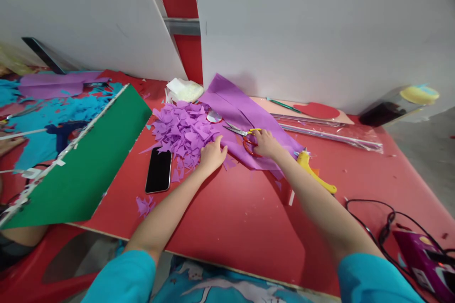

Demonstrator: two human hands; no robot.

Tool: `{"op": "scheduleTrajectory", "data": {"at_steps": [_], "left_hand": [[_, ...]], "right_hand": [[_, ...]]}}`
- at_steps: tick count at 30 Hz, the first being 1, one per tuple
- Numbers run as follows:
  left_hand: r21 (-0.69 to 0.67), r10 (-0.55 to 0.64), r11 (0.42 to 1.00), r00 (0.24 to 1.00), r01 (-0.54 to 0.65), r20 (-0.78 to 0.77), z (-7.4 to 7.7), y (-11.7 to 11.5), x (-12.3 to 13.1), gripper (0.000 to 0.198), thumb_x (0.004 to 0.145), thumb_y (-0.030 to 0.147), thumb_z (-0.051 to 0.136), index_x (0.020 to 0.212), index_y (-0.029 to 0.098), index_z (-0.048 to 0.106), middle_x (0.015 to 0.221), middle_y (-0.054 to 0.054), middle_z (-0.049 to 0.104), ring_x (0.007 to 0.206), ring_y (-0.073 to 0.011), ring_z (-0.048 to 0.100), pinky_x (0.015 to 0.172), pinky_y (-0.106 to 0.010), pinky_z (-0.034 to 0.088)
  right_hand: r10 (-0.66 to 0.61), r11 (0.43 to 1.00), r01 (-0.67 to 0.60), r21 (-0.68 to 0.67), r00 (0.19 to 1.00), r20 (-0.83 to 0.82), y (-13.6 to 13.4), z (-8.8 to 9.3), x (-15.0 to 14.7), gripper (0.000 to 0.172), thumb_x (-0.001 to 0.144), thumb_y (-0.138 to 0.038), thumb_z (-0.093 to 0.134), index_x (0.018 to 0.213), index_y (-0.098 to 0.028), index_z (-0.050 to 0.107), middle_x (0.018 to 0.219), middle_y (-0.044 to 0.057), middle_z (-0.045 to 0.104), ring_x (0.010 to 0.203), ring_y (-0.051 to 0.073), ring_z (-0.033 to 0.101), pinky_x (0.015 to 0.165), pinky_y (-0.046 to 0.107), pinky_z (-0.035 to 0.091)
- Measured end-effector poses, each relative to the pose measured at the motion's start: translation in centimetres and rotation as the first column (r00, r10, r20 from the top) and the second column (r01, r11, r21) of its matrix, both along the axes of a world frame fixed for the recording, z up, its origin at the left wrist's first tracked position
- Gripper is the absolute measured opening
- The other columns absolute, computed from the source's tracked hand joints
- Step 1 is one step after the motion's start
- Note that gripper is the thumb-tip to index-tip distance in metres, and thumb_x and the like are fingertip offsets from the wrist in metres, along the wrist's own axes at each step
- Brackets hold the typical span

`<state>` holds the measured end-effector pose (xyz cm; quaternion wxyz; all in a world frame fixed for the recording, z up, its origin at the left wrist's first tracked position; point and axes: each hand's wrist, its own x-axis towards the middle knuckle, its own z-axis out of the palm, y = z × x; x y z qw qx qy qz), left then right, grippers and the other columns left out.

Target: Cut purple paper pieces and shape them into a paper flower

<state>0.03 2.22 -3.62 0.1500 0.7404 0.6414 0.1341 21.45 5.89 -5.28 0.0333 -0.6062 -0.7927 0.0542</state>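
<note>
A heap of cut purple pieces (pixel 183 128) lies on the red table (pixel 245 218). My left hand (pixel 212 155) rests at the heap's right edge, thumb and fingers apart. Purple sheets (pixel 234 102) are spread to the right of the heap. On them lie scissors (pixel 237 129) with red and yellow handles, blades pointing left and parted. My right hand (pixel 266 144) is at the handles, its fingers bent over them; how firmly it grips is hard to see. A round tape roll (pixel 214 116) sits between heap and sheets.
A black phone (pixel 158 170) lies left of my left forearm. A green board (pixel 88 165) stands at the left, with another person's hand (pixel 10 146) beyond it. At the right are a yellow glue gun (pixel 314 173), wrapped rods (pixel 330 137), a jar (pixel 398 104) and a cable (pixel 387 232).
</note>
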Motion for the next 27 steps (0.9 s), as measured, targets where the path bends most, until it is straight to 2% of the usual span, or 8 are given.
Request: {"op": "scheduleTrajectory", "data": {"at_steps": [4, 8, 11, 16, 19, 23, 25, 27], "left_hand": [[-0.061, -0.003, 0.998, 0.999, 0.005, 0.037, -0.1, 1.8, 1.0, 0.035, 0.089, 0.040, 0.039, 0.108, 0.018, 0.059, 0.095, -0.011, 0.069, 0.090, -0.0236, 0.064, 0.076, -0.033, 0.046], [-0.038, -0.018, 0.999, 0.998, 0.021, 0.065, -0.2, 2.1, 1.8, 0.036, 0.088, 0.037, 0.039, 0.080, 0.013, 0.064, 0.082, -0.012, 0.069, 0.083, -0.0241, 0.064, 0.074, -0.033, 0.048], [0.076, -0.052, 0.996, 0.994, 0.045, 0.100, 0.2, 1.3, 2.2, 0.023, 0.084, 0.027, 0.046, 0.089, 0.012, 0.062, 0.094, -0.014, 0.066, 0.094, -0.0242, 0.061, 0.083, -0.035, 0.046], [0.272, -0.103, 0.961, 0.981, 0.055, 0.164, 2.3, 0.5, 2.5, 0.027, 0.085, 0.022, 0.043, 0.104, 0.008, 0.056, 0.105, -0.016, 0.061, 0.104, -0.0246, 0.056, 0.091, -0.038, 0.044], [0.353, -0.129, 0.934, 0.973, 0.054, 0.193, 3.6, 0.7, 2.4, 0.029, 0.085, 0.021, 0.044, 0.109, 0.008, 0.053, 0.109, -0.017, 0.060, 0.107, -0.0251, 0.054, 0.093, -0.039, 0.043], [0.413, -0.130, 0.910, 0.967, 0.028, 0.219, 5.1, 1.3, 2.5, 0.028, 0.085, 0.022, 0.044, 0.109, 0.009, 0.052, 0.103, -0.016, 0.062, 0.103, -0.0262, 0.056, 0.090, -0.042, 0.045], [0.455, -0.162, 0.890, 0.958, 0.038, 0.236, 5.6, 1.5, 2.7, 0.028, 0.084, 0.021, 0.046, 0.110, 0.011, 0.052, 0.104, -0.015, 0.062, 0.102, -0.0252, 0.057, 0.091, -0.042, 0.045], [0.502, -0.203, 0.863, 0.946, 0.052, 0.253, 6.1, 1.5, 2.9, 0.029, 0.083, 0.018, 0.047, 0.111, 0.011, 0.051, 0.107, -0.014, 0.062, 0.102, -0.0242, 0.057, 0.092, -0.041, 0.044]], "right_hand": [[-0.051, 0.998, 0.051, -0.034, 0.999, 0.003, -0.2, 0.2, -0.4, 0.060, 0.061, -0.020, 0.057, 0.119, -0.014, 0.042, 0.110, 0.017, 0.055, 0.100, 0.031, 0.052, 0.080, 0.038, 0.040], [-0.113, 0.993, 0.113, -0.020, 0.993, -0.017, -0.9, 0.4, -0.6, 0.051, 0.061, -0.019, 0.056, 0.110, -0.013, 0.043, 0.104, 0.016, 0.058, 0.097, 0.031, 0.055, 0.078, 0.037, 0.041], [-0.171, 0.985, 0.172, 0.018, 0.983, -0.063, -1.3, 0.8, -0.3, 0.044, 0.065, -0.024, 0.055, 0.105, -0.012, 0.042, 0.097, 0.016, 0.061, 0.095, 0.032, 0.057, 0.076, 0.037, 0.043], [-0.284, 0.944, 0.311, 0.111, 0.936, -0.209, -1.7, 2.1, 0.9, 0.044, 0.072, -0.041, 0.053, 0.104, -0.017, 0.035, 0.095, 0.014, 0.061, 0.091, 0.031, 0.059, 0.073, 0.038, 0.045], [-0.328, 0.884, 0.437, 0.167, 0.834, -0.443, -1.5, 2.9, 1.7, 0.044, 0.066, -0.044, 0.059, 0.094, -0.021, 0.033, 0.085, 0.009, 0.059, 0.083, 0.029, 0.059, 0.069, 0.038, 0.045], [-0.269, 0.854, 0.515, 0.071, 0.554, -0.788, -1.1, 4.0, 2.8, 0.044, 0.061, -0.042, 0.062, 0.081, -0.025, 0.026, 0.071, -0.002, 0.048, 0.062, 0.019, 0.053, 0.058, 0.034, 0.043], [-0.235, 0.863, 0.504, 0.039, 0.469, -0.851, -1.0, 4.6, 3.3, 0.038, 0.068, -0.044, 0.054, 0.080, -0.026, 0.023, 0.067, -0.005, 0.043, 0.055, 0.014, 0.048, 0.053, 0.030, 0.041], [-0.220, 0.864, 0.503, 0.032, 0.433, -0.874, -1.1, 5.4, 3.9, 0.033, 0.074, -0.046, 0.046, 0.079, -0.026, 0.020, 0.065, -0.007, 0.039, 0.050, 0.012, 0.044, 0.049, 0.027, 0.038]]}}
